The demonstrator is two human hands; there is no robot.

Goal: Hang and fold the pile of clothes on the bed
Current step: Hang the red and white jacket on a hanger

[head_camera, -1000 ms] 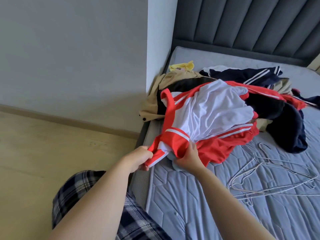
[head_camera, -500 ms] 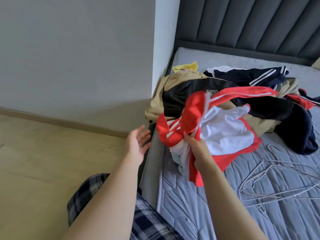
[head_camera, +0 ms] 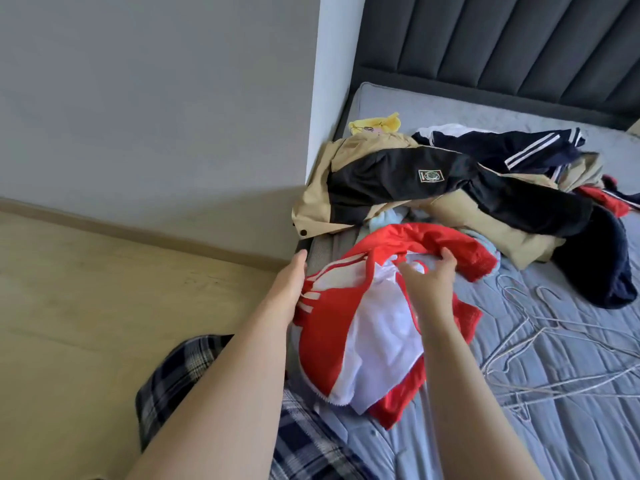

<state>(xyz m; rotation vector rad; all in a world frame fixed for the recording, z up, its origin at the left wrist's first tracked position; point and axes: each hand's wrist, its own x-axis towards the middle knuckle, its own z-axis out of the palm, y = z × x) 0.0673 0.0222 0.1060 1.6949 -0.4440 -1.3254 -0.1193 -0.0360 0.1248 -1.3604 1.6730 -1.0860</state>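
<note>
I have the red and white jacket [head_camera: 346,327] bunched on the near corner of the bed [head_camera: 519,441], at about 6 o'clock from the pile of clothes [head_camera: 450,188]. Its white lining faces up and one red edge hangs over the mattress side towards my plaid trousers [head_camera: 311,441].

My right hand [head_camera: 433,282] sits on top of the jacket. Its fingers [head_camera: 448,259] are curled over a red fold at the jacket's 12 o'clock edge and grip it. My left hand [head_camera: 289,285] lies along the jacket's 9 o'clock edge, where the white stripes run. Its fingers [head_camera: 299,263] are straight and only touch the cloth.

In the pile, a tan and black jacket lies on top. A navy striped top [head_camera: 519,147] is at its 1 o'clock and a yellow piece [head_camera: 375,123] at its 11 o'clock, by the wall corner. A dark navy garment [head_camera: 595,271] trails off at 4 o'clock.

Thin wire hangers [head_camera: 561,351] lie loose on the bed at 3 o'clock from the jacket, apart from it. The padded headboard [head_camera: 502,39] runs along the far end, and the wooden floor [head_camera: 86,323] is at 9 o'clock.
</note>
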